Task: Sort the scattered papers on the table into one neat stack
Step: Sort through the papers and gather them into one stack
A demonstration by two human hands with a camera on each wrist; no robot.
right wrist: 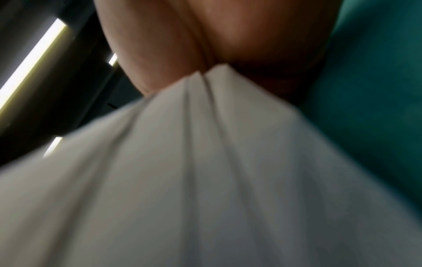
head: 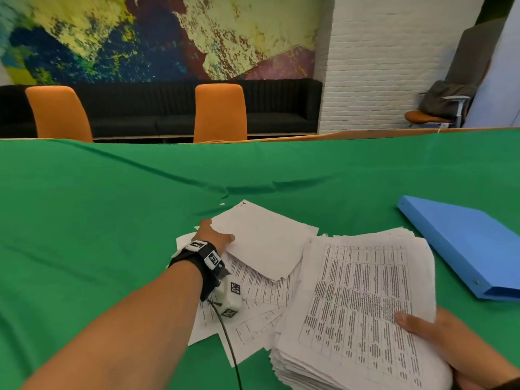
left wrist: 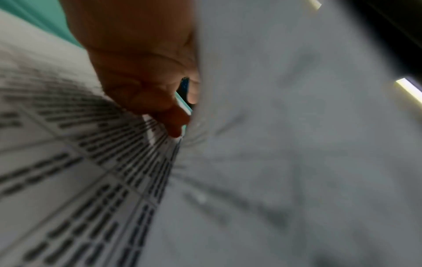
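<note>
At 12 o'clock of my left hand (head: 214, 238): blank sheet (head: 261, 240), pinched at its near-left edge, long axis toward 2 o'clock.
Stack (head: 363, 311): at 4 o'clock of that sheet, gripped at the near-right corner by my right hand (head: 439, 333).
Nearer hand: I judge the left.
Loose papers (head: 253, 291): under my left wrist.
In the way: blue binder (head: 461, 243), 2 o'clock of the stack, on the green surface (head: 98, 206).
</note>
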